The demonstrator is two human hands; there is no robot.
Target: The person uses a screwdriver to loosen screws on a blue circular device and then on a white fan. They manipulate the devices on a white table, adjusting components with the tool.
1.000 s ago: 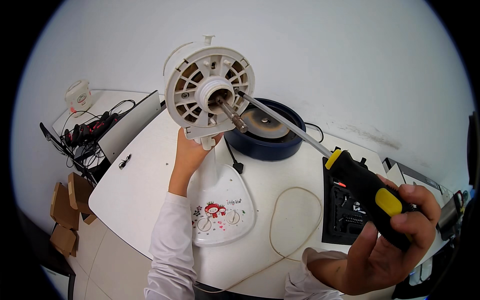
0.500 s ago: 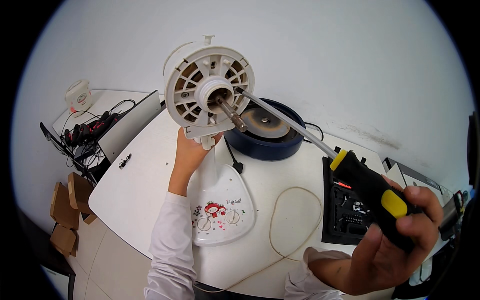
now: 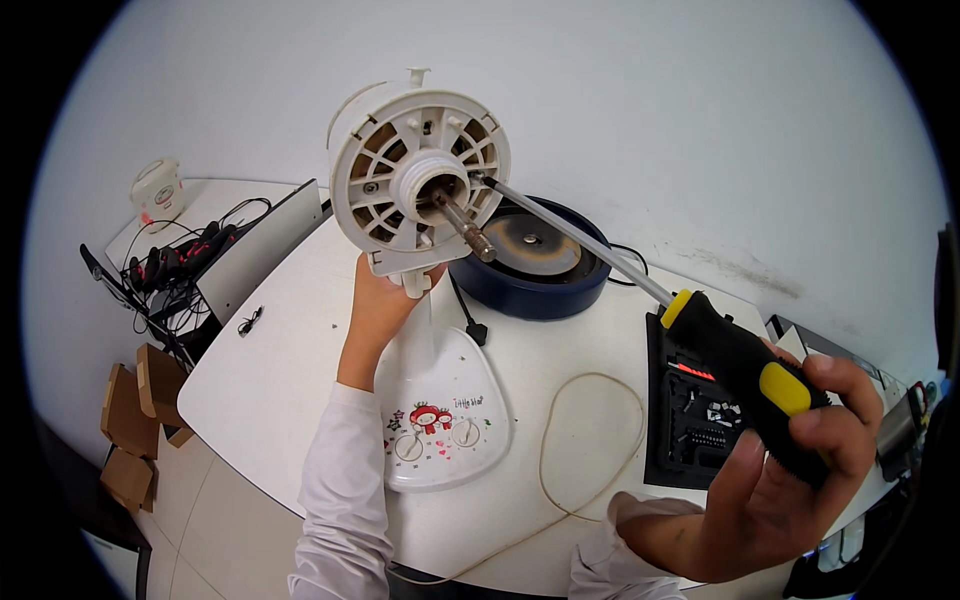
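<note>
A white desk fan without blades or guard stands on the table, its motor housing [image 3: 405, 235] facing me with a bare metal shaft [image 3: 465, 226] sticking out. My left hand [image 3: 385, 310] is closed around the fan's neck just under the housing; most of its fingers are hidden behind. The fan base [image 3: 450, 440] carries two round dials and red cartoon figures. In my right hand [image 3: 790, 480] is a screwdriver [image 3: 745, 365] with a black and yellow handle. Its long shank slants up to the left, and the tip is at a screw right of the shaft collar.
Behind the fan sits a round dark blue appliance [image 3: 535, 300] with a metal plate. A black tool case [image 3: 690, 445] with bits lies at the right. The fan's cord [image 3: 545, 450] loops across the table. Cables and a rice cooker [image 3: 157, 195] stand left; cardboard boxes [image 3: 130, 410] are on the floor.
The screwdriver's handle has shifted slightly and its tip sits a little further right, with the screw head now showing beside it. My left hand and the fan have hardly moved.
</note>
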